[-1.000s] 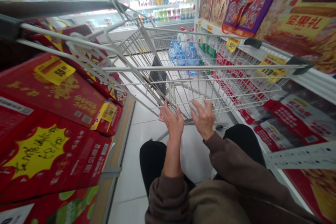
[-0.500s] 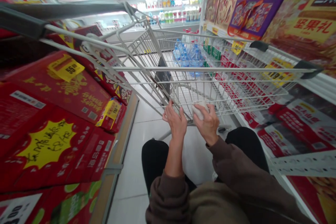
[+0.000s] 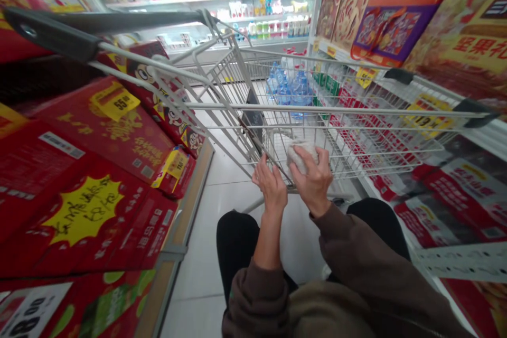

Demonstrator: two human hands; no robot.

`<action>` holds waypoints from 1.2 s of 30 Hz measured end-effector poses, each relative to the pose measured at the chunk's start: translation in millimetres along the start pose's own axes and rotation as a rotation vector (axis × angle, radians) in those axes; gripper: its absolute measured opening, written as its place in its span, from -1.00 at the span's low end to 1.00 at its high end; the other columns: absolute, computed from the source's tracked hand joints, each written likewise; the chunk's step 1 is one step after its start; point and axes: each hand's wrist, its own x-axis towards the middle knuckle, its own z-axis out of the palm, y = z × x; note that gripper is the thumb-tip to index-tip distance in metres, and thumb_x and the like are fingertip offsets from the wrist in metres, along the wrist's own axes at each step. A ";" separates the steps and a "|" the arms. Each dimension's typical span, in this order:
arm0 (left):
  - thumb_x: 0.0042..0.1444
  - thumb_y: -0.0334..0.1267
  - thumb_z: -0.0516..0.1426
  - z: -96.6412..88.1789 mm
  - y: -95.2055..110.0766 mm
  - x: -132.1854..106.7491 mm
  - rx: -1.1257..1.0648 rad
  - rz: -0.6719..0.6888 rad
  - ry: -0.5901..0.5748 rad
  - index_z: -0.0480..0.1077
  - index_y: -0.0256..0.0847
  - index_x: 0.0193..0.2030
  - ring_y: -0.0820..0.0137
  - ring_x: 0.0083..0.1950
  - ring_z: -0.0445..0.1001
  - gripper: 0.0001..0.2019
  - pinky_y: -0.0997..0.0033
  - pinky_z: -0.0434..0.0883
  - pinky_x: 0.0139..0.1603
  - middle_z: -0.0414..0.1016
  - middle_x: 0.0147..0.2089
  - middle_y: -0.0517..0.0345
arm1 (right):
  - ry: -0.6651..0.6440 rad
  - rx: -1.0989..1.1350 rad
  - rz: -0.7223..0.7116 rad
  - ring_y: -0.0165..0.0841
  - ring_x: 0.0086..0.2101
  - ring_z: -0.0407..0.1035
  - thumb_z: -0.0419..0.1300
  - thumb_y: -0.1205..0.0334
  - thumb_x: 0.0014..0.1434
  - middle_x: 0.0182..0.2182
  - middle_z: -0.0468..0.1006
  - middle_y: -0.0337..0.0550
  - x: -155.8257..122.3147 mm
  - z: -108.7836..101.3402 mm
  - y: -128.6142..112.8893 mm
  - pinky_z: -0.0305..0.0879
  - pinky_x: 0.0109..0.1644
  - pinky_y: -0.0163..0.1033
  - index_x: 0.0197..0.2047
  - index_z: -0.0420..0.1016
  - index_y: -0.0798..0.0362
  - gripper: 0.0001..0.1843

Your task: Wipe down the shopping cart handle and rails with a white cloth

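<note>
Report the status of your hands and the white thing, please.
Right hand cupping crumpled white wad. Left hand open beside it, at edge of white wire shopping cart.

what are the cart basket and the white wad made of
The shopping cart basket looks like welded steel wire with a smooth pale coating, judging by its thin, even rods. The white wad under the right hand looks soft, creased and matte, perhaps tissue or cloth.
</note>
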 end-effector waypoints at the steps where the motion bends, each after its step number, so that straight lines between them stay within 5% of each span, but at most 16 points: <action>1: 0.45 -0.12 -0.18 -0.1 -0.3 -0.4 -0.006 0.000 0.004 0.20 -0.29 0.41 0.11 0.38 0.33 -0.49 -0.08 0.13 0.43 0.42 0.33 -0.30 | 0.000 -0.005 -0.039 -0.20 0.05 0.45 0.24 0.16 0.31 0.11 0.45 0.03 1.9 3.4 -0.5 0.47 0.07 -0.15 0.14 0.62 -0.13 -0.65; 4: 0.45 -0.12 -0.19 -3.4 -0.5 -0.5 -0.029 0.026 -0.013 0.21 -0.28 0.40 0.12 0.35 0.36 -0.49 -0.07 0.14 0.42 0.45 0.31 -0.28 | -0.070 -0.048 -0.102 -0.20 0.02 0.45 0.23 0.17 0.33 0.12 0.47 0.05 -8.8 12.4 7.0 0.46 0.07 -0.13 0.12 0.63 -0.13 -0.68; 9: 0.45 -0.13 -0.20 -10.2 2.5 1.0 -0.024 0.035 -0.049 0.25 -0.25 0.37 0.14 0.34 0.39 -0.50 -0.09 0.10 0.43 0.48 0.27 -0.22 | -0.220 -0.094 -0.005 -0.30 -0.15 0.47 0.29 0.18 0.24 0.05 0.49 -0.01 -41.5 1.6 16.6 0.43 -0.19 -0.29 0.09 0.64 -0.12 -0.66; 13: 0.46 -0.09 -0.22 -8.2 2.0 -1.5 -0.003 0.026 -0.047 0.22 -0.24 0.40 0.14 0.36 0.37 -0.48 -0.07 0.09 0.43 0.47 0.30 -0.22 | -0.129 -0.002 0.034 -0.23 -0.07 0.47 0.27 0.21 0.22 0.10 0.41 0.03 -27.1 -10.1 -3.5 0.50 -0.13 -0.21 0.07 0.64 -0.09 -0.65; 17: 0.48 0.02 -0.28 -7.6 -3.8 -4.5 -0.044 0.071 -0.028 0.24 -0.24 0.40 0.16 0.34 0.39 -0.41 -0.04 0.11 0.42 0.49 0.28 -0.21 | 0.009 0.082 -0.038 -0.07 0.16 0.33 0.25 0.24 0.19 0.20 0.22 0.16 -3.5 -1.0 -17.5 0.54 0.09 0.03 0.26 0.47 0.00 -0.45; 24: 0.40 0.22 -0.53 -13.1 -8.0 -4.2 -0.139 0.084 -0.023 0.29 -0.18 0.37 0.18 0.32 0.43 -0.16 -0.02 0.13 0.41 0.53 0.23 -0.16 | -0.181 -0.003 -0.119 -0.12 0.09 0.40 0.21 0.27 0.24 0.13 0.33 0.11 -24.6 0.4 3.5 0.56 0.04 -0.03 0.22 0.50 -0.01 -0.53; 30: 0.35 0.30 -0.56 -10.9 -7.7 -6.1 -0.169 0.059 -0.004 0.28 -0.16 0.39 0.17 0.32 0.42 -0.09 0.01 0.14 0.43 0.51 0.25 -0.16 | -0.041 0.020 -0.173 -0.12 0.15 0.37 0.22 0.22 0.28 0.18 0.32 0.07 9.7 -1.9 -16.4 0.52 0.13 -0.04 0.26 0.52 -0.11 -0.52; 36: 0.33 0.28 -0.62 -15.2 -8.8 -4.5 -0.194 0.046 -0.057 0.30 -0.18 0.38 0.16 0.34 0.42 -0.04 -0.02 0.12 0.45 0.50 0.26 -0.17 | -0.196 -0.101 -0.218 -0.17 -0.04 0.44 0.21 0.30 0.26 0.08 0.41 0.09 -14.0 -0.3 -6.5 0.53 -0.05 -0.13 0.15 0.62 -0.08 -0.59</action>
